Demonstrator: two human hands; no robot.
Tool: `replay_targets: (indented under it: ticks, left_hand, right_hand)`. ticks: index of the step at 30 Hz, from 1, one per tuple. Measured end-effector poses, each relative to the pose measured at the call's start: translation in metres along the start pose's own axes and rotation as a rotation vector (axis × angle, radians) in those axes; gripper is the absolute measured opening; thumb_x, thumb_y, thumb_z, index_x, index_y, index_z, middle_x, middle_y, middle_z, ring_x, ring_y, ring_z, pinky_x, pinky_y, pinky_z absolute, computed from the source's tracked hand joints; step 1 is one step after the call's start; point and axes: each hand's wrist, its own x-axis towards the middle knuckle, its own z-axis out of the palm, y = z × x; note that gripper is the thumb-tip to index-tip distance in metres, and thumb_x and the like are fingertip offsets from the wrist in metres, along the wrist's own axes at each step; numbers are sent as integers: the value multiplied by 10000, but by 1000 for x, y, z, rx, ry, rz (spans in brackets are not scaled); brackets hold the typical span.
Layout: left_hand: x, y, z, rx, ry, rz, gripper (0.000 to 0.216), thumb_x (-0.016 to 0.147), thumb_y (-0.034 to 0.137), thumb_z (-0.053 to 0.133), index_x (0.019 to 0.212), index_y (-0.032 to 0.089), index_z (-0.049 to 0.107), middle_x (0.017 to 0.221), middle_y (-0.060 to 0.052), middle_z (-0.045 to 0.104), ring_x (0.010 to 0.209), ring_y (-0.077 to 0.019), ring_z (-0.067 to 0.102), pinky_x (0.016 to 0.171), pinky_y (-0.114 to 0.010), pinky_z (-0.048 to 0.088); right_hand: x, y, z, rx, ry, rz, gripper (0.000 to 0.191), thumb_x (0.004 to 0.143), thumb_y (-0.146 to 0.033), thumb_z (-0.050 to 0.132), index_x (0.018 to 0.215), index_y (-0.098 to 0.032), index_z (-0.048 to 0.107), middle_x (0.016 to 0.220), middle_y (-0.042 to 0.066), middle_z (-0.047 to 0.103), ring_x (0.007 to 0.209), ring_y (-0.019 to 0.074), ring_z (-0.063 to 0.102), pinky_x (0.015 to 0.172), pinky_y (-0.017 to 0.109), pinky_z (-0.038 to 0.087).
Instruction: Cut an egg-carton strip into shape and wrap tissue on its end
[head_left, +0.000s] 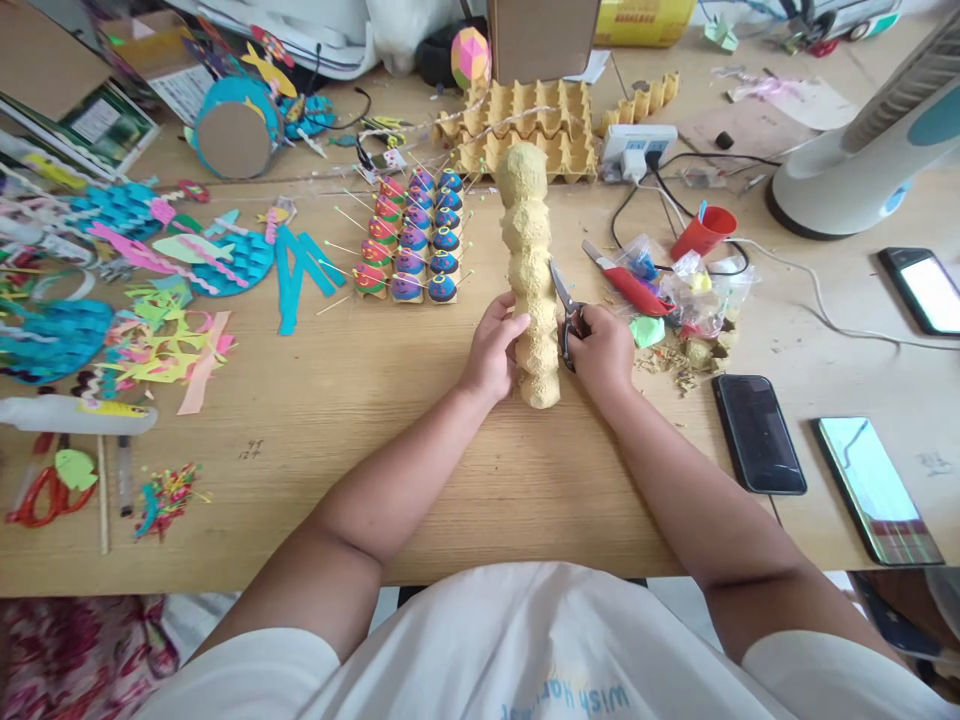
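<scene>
My left hand (495,352) is closed round the left side of a long, bumpy, tan egg carton strip (534,262), which I hold upright over the table. In my right hand (602,350) is a pair of scissors (568,305) with dark handles. The scissor blades point up and left, and their tips lie close against the strip's right edge; whether they touch it I cannot tell. Left of the strip stand three rows of painted egg carton caterpillars (409,238), red, purple and blue, with thin sticks poking out.
Uncut egg carton (525,125) lies at the back, beside a power strip (637,140). To the right are a red utility knife (634,285), a red cup (703,232), carton scraps, phones (759,432) and a fan base (832,190). Paper cut-outs (172,345) and a glue bottle (79,414) lie left.
</scene>
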Motion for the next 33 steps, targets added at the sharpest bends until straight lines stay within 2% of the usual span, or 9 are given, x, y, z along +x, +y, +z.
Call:
replay_targets:
  ticks: [2,6,9,13,17,24,27,33]
  left_hand:
    - [0,-1,-1,0,-3,-3,454,747,452,867,1111,259,676,824,12,776,939,-256,815,826,-367,626]
    - [2,-1,-2,-20,-4,-8,441,775,477,855,1116,251,689,835,9,763,881,-236,801,783,-356,613]
    - [3,0,-2,-43,-4,-1,373,824,512,807,1082,261,706,846,-5,762,919,-260,797,793,-376,606]
    - [4,1,-2,-93,-17,-11,264,882,478,752,1032,261,735,861,-8,760,975,-254,783,818,-364,597]
    - [4,2,-2,-77,-20,-25,266,891,483,752,1061,279,755,856,-8,757,948,-239,769,774,-340,585]
    - [6,2,-3,-86,-30,-112,360,865,572,724,1019,248,692,1004,-71,828,1166,-330,787,866,-407,618]
    - [7,4,-2,-117,-38,-143,356,880,569,706,1007,237,681,1022,-83,840,1155,-337,801,878,-416,627]
    - [5,8,2,-43,7,-160,407,963,630,653,1004,228,701,970,-85,832,1153,-337,802,882,-410,616]
  right_hand:
    - [1,1,0,21,-9,17,458,878,-398,727,624,-255,373,658,-3,492,651,168,403,627,326,248]
    - [2,6,4,108,-18,27,635,903,-697,707,603,-257,361,601,-20,436,607,149,357,606,326,249]
    - [1,9,7,181,-31,26,652,899,-808,648,642,-255,415,620,-24,442,629,152,385,616,324,278]
    - [-2,6,7,374,-37,28,554,910,-797,646,838,-251,581,758,-6,553,729,178,513,680,338,417]
    - [-3,2,5,558,-82,45,462,938,-722,650,950,-261,632,807,-3,582,762,186,569,744,368,509]
    - [-2,-4,4,770,-313,118,424,814,-632,792,896,-249,630,787,8,623,790,199,634,792,395,550]
    - [-2,-6,4,827,-335,139,455,794,-656,812,895,-250,634,782,8,630,790,200,644,815,401,565]
    - [-3,-4,5,954,-336,169,517,760,-716,882,865,-253,676,781,8,637,759,178,603,742,355,521]
